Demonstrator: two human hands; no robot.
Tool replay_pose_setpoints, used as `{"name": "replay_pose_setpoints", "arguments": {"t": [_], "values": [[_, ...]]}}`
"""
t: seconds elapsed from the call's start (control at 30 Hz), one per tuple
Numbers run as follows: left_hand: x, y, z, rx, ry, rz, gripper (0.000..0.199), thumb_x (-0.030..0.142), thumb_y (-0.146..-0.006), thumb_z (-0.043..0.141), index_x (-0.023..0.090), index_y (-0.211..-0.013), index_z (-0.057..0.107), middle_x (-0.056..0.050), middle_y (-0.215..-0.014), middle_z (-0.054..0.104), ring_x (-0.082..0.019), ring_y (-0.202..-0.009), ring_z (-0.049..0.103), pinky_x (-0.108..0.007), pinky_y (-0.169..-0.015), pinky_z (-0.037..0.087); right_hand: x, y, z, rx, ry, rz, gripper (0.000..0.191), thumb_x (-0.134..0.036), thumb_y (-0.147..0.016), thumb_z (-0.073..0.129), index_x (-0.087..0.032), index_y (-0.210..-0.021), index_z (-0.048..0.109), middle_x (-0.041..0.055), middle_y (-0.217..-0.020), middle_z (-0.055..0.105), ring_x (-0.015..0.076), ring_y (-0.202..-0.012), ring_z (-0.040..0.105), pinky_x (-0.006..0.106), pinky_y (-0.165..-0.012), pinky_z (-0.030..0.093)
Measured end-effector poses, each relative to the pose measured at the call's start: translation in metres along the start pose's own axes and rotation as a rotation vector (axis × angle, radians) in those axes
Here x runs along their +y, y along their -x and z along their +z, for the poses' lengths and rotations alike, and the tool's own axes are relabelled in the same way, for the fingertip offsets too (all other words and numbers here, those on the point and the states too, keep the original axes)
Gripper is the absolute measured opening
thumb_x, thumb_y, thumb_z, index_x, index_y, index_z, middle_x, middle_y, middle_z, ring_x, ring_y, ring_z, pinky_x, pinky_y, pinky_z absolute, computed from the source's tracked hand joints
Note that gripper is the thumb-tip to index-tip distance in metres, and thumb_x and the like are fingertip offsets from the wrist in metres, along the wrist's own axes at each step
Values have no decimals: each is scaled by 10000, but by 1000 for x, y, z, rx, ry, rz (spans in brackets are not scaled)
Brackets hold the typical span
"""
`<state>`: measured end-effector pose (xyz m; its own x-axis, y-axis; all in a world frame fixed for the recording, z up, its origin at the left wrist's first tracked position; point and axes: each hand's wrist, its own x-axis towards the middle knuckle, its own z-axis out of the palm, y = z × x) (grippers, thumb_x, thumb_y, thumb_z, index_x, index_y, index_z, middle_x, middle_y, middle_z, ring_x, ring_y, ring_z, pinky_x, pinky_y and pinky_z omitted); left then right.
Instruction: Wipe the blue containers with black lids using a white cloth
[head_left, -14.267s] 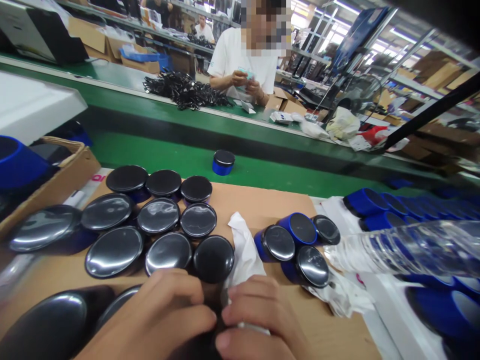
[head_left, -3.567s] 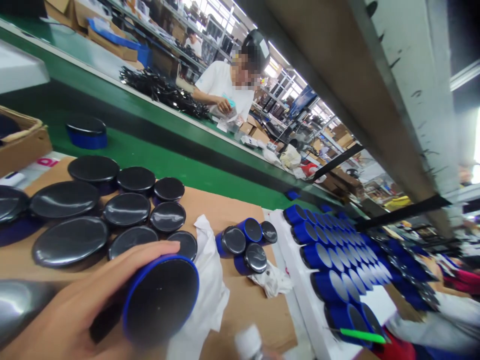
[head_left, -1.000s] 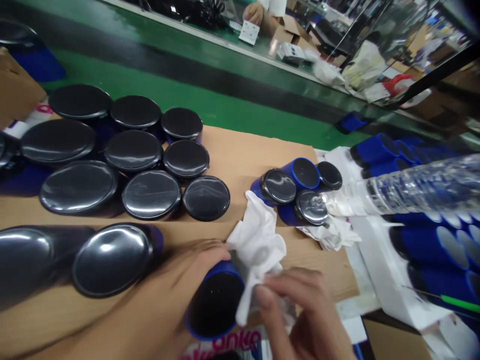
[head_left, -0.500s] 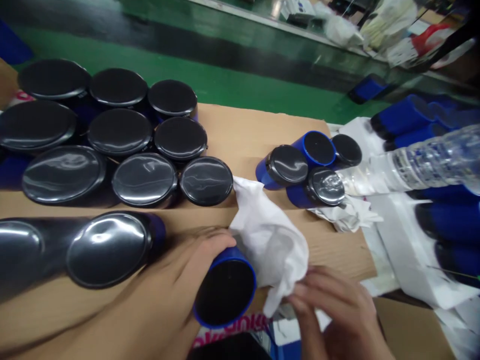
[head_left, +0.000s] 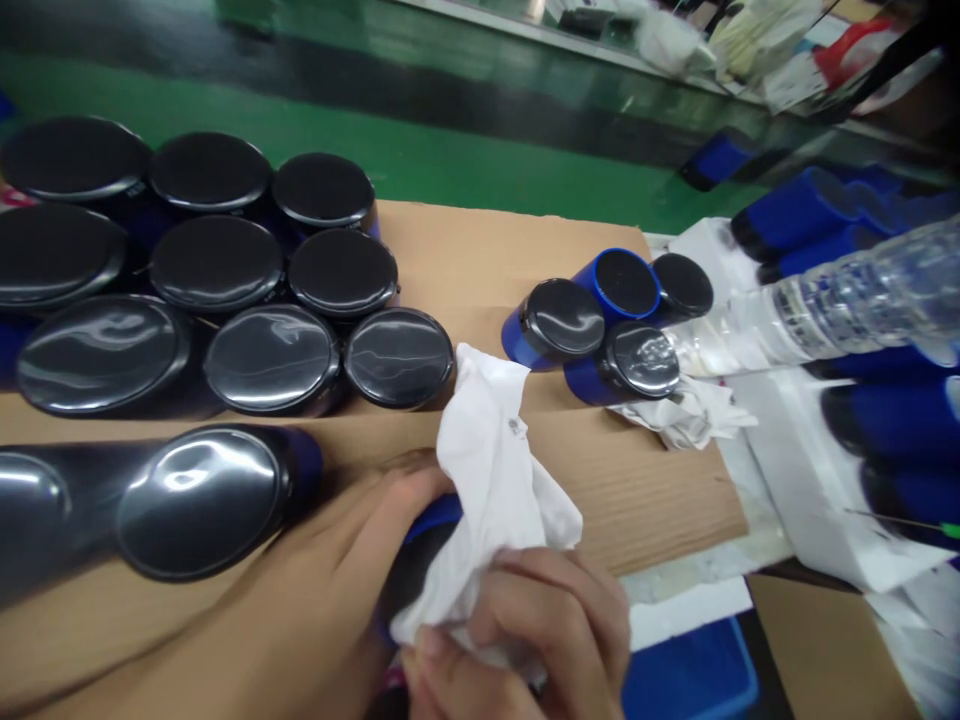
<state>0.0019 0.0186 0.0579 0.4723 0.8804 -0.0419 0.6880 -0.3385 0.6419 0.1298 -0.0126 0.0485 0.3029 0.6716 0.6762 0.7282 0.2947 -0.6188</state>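
A blue cylinder [head_left: 414, 562] with a dark end face is tilted toward me, and the fingers of my left hand [head_left: 367, 545] are wrapped round its far side. Between the thumb and fingers of my right hand [head_left: 544, 620], a white cloth [head_left: 491, 470] is pinched. The cloth lies over the right part of the cylinder's end and hides it. Left of my hands, a larger black-topped cylinder [head_left: 202, 500] stands on the cardboard [head_left: 645, 490].
Rows of black-topped cylinders [head_left: 274, 355] fill the left side. Several small blue cylinders [head_left: 562, 320] stand at the right, near a crumpled white cloth [head_left: 694, 415] and a clear plastic bottle [head_left: 847, 295]. More blue cylinders [head_left: 900, 430] lie beyond. A blue bin [head_left: 690, 675] is below the table edge.
My right hand has moved left with the white cloth, bringing it over the cylinder's end face. My left hand still holds the cylinder. The view has shifted slightly.
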Motion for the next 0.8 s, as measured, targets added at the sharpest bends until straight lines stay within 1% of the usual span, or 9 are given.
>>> {"name": "replay_pose_setpoints", "arguments": {"t": [0.1, 0.17, 0.3, 0.37, 0.47, 0.57, 0.63, 0.7, 0.8], "values": [[3, -2, -1, 57, -52, 111, 584, 156, -793, 423, 294, -1353, 329, -10, -1242, 703, -155, -1084, 716, -234, -909, 609, 9, -8, -15, -199, 62, -56, 275, 11, -755, 565, -201, -581, 546, -30, -774, 501, 135, -887, 543, 350, -783, 403], [1, -2, -1, 68, -45, 91, 580, 151, -782, 424, 293, -1339, 345, -18, -1235, 700, -165, -1085, 716, -230, -897, 614, 5, -10, -15, -287, 91, -63, 264, -6, -776, 575, -209, -607, 559, -21, -852, 518, 146, -933, 537, 354, -824, 410], [-4, 1, -3, -49, 27, -6, 663, 175, -728, 467, 347, -1353, 329, 1, -1255, 668, -176, -1075, 714, -265, -887, 628, -6, -10, -9, -163, 38, 38, 252, 5, -734, 496, -199, -587, 517, -35, -838, 521, 125, -943, 539, 340, -892, 428], [-4, 2, -3, -55, 21, 18, 662, 178, -729, 468, 336, -1357, 333, -21, -1271, 664, -193, -1095, 710, -296, -897, 627, -3, -10, -16, -260, 61, -23, 246, -1, -725, 518, -183, -565, 473, -30, -866, 531, 136, -990, 552, 317, -886, 431], [-1, 2, -2, 37, -58, 50, 595, 190, -751, 428, 282, -1336, 372, -85, -1210, 701, -247, -1051, 732, -368, -853, 645, 6, -11, -31, -459, 129, -60, 249, -51, -749, 567, -203, -561, 507, -2, -965, 575, 189, -1083, 544, 310, -891, 430], [0, 1, -2, 46, -38, 55, 554, 214, -771, 440, 286, -1314, 358, -84, -1169, 711, -231, -1009, 742, -337, -832, 647, 6, -15, -33, -442, 129, -73, 242, -19, -751, 540, -219, -615, 543, -31, -895, 605, 132, -1033, 554, 285, -943, 416], [-1, 1, -4, -8, 22, 43, 603, 226, -747, 494, 298, -1328, 346, -63, -1194, 693, -198, -977, 742, -277, -840, 638, 3, -19, -28, -418, 101, -116, 253, 15, -742, 516, -204, -619, 497, -49, -821, 584, 89, -997, 556, 269, -972, 402], [-2, 0, -6, -25, 30, 33, 663, 220, -724, 507, 299, -1362, 347, -52, -1238, 669, -184, -974, 732, -265, -863, 631, 3, -22, -26, -453, 83, -176, 247, 25, -738, 504, -201, -640, 483, -35, -835, 559, 93, -1020, 550, 286, -972, 404], [1, -2, -6, 9, 26, 57, 629, 166, -751, 469, 308, -1358, 380, -33, -1230, 683, -197, -1031, 720, -305, -894, 630, 9, -25, -31, -553, 106, -232, 240, 30, -758, 471, -191, -666, 497, -6, -890, 504, 112, -989, 528, 316, -944, 399]]}}
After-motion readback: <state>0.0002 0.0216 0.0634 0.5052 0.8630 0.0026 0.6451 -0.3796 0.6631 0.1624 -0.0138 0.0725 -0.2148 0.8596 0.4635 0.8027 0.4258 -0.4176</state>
